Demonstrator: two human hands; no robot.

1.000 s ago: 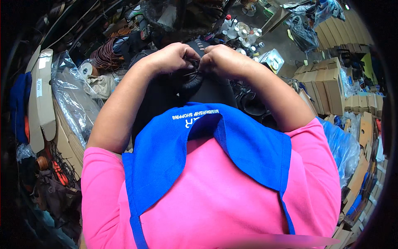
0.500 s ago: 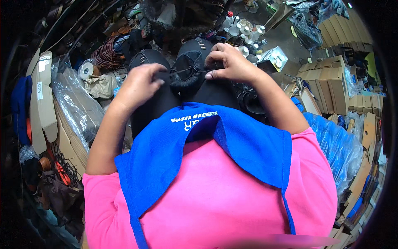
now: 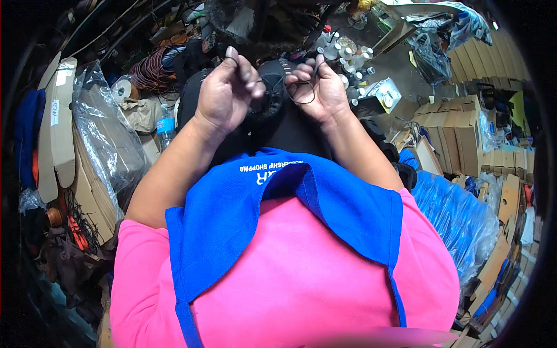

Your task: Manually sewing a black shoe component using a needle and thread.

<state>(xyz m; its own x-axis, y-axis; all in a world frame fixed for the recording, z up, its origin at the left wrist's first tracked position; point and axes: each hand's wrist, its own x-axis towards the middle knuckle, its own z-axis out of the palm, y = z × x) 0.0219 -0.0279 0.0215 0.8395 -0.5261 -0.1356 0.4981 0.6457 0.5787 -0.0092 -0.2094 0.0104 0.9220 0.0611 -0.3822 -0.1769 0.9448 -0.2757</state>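
Observation:
My left hand [image 3: 227,93] is raised over my left knee with its palm turned up. A thin dark cord shows at its thumb, and the fingers are curled closed on it. Across from it, my right hand [image 3: 320,93] pinches the same kind of dark cord [image 3: 314,93], which hangs in a loop over the palm. Between the hands, against my black-clad legs, rests a rounded black piece [image 3: 268,103]. It is partly hidden by my left fingers, and its kind is hard to make out. A blue apron [image 3: 214,203] covers my lap.
Several plastic bottles [image 3: 348,55] stand beyond my right hand. Flattened cardboard and clear plastic wrap [image 3: 110,139] lie at the left, near a bottle with a blue label [image 3: 166,124]. Cardboard boxes [image 3: 452,130] and a blue plastic-wrapped bundle [image 3: 455,214] are on the right.
Both hands have lifted away from the black piece and turned palms up. The cord now loops across the right palm.

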